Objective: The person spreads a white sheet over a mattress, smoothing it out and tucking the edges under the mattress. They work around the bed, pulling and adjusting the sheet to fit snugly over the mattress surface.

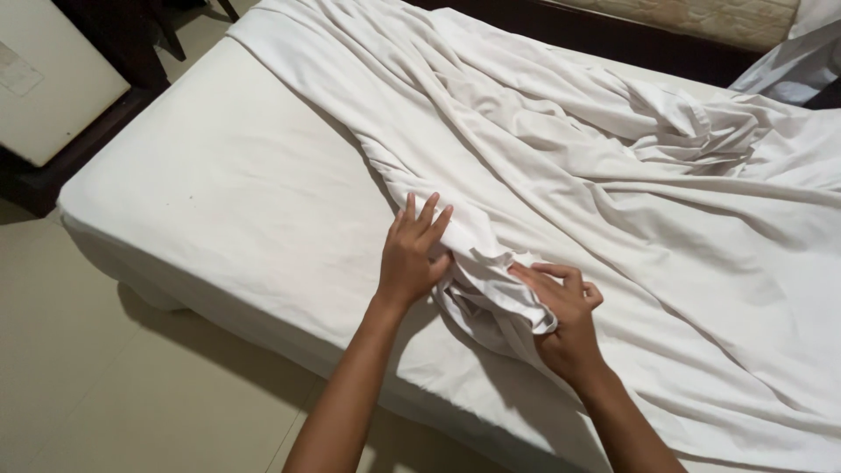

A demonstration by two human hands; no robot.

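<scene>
A big white sheet [596, 166] lies all crumpled on top of a bed [219, 201]. It runs from the far end of the bed down to the near edge, with lots of long folds. The bare part of the bed shows beside the sheet, flat and smooth.

Both hands are at the near edge of the bed, where the sheet bunches up. The left hand [412, 254] lies flat and open on the bed, with its fingers spread out. Its fingers touch the edge of the bunched sheet. The right hand [565, 320] is just beside it. It is closed on a fold of the sheet, and pinches the cloth between thumb and fingers. A small bunch of sheet sits between the two hands.

The floor [79, 368] below the bed is made of pale tiles. A dark cabinet [53, 88] with a pale front stands near the far corner of the bed. Another bed [701, 17] shows behind the bed.
</scene>
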